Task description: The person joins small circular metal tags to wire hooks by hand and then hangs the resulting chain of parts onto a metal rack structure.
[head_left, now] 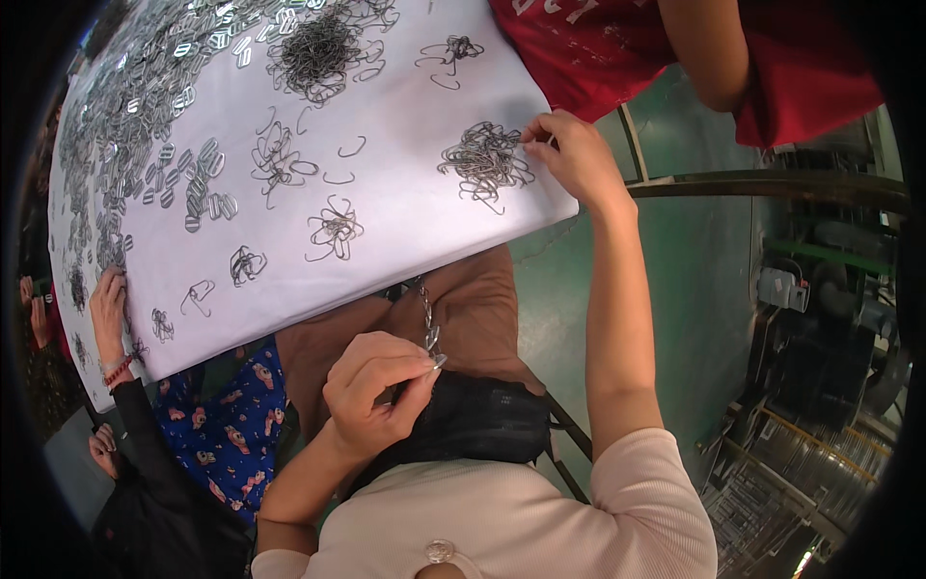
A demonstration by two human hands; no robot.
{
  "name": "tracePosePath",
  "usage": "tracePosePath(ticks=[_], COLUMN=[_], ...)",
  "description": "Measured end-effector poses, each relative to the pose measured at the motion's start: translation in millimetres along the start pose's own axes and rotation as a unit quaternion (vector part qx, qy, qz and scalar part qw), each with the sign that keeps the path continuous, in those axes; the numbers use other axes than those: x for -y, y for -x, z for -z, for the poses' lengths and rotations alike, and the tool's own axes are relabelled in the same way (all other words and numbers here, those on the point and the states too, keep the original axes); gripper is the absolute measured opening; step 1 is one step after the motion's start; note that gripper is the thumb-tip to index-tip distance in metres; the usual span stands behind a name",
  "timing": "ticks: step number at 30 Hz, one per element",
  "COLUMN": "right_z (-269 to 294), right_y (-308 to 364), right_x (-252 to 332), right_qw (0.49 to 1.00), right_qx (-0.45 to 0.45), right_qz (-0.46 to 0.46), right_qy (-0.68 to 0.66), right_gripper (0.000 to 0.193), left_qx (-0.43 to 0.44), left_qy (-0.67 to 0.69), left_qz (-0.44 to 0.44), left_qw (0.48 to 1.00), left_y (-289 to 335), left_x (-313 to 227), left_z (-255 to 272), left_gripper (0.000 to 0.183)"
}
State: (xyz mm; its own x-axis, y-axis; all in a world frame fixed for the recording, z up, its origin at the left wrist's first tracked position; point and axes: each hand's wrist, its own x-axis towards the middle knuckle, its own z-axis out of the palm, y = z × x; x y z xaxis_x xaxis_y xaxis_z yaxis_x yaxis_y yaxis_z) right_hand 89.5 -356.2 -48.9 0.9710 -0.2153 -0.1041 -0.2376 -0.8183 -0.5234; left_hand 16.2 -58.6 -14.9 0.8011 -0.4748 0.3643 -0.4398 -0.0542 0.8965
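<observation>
My left hand (381,391) is closed in a pinch over my lap, on the upper end of a chain of small shiny metal links (428,318). The chain runs from my fingertips toward the table edge. Out to the right, my right hand (576,159) reaches to the table corner, thumb and fingers drawn together at the edge of a tangled pile of bent wire hooks (482,162). What sits between those fingertips, if anything, is too small to make out.
On the white table (395,203) lie several smaller hook clusters, a larger wire heap (316,53) and many flat metal buckles (164,106). A person in red (588,58) is at the far right. Another person's hand (109,304) rests at the left edge.
</observation>
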Motion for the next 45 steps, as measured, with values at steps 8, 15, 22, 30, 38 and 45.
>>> tracePosePath(ticks=[8, 15, 22, 30, 38, 45], right_z=[-6.1, -17.5, -33.9, -23.0, -29.3, -78.8], right_y=[23.8, 10.7, 18.0, 17.7, 6.1, 14.4], right_x=[-2.5, -1.5, 17.9, 14.9, 20.1, 32.2], right_qw=[0.996, 0.995, 0.992, 0.997, 0.992, 0.964], right_qx=[0.047, -0.064, -0.068, -0.004, -0.056, -0.200], right_qz=[-0.077, 0.079, 0.103, 0.072, 0.097, 0.164], right_qy=[0.009, -0.017, 0.014, 0.007, -0.051, 0.063], right_gripper=[0.016, 0.040, 0.067, 0.049, 0.047, 0.047], left_qx=[0.019, 0.046, 0.035, -0.007, -0.017, -0.012], left_qy=[0.003, -0.003, -0.001, -0.005, -0.007, 0.000], left_qz=[0.018, -0.012, -0.014, -0.005, -0.004, -0.006], left_qw=[1.000, 0.999, 0.999, 1.000, 1.000, 1.000], left_y=[-1.1, -0.8, 1.9, 1.5, 3.1, 2.6], left_x=[-1.1, 0.0, 0.8, 1.3, 0.9, 0.3], left_z=[-4.9, -2.8, -3.4, -4.1, -3.4, -1.2], left_gripper=[0.022, 0.020, 0.022, 0.024, 0.024, 0.023])
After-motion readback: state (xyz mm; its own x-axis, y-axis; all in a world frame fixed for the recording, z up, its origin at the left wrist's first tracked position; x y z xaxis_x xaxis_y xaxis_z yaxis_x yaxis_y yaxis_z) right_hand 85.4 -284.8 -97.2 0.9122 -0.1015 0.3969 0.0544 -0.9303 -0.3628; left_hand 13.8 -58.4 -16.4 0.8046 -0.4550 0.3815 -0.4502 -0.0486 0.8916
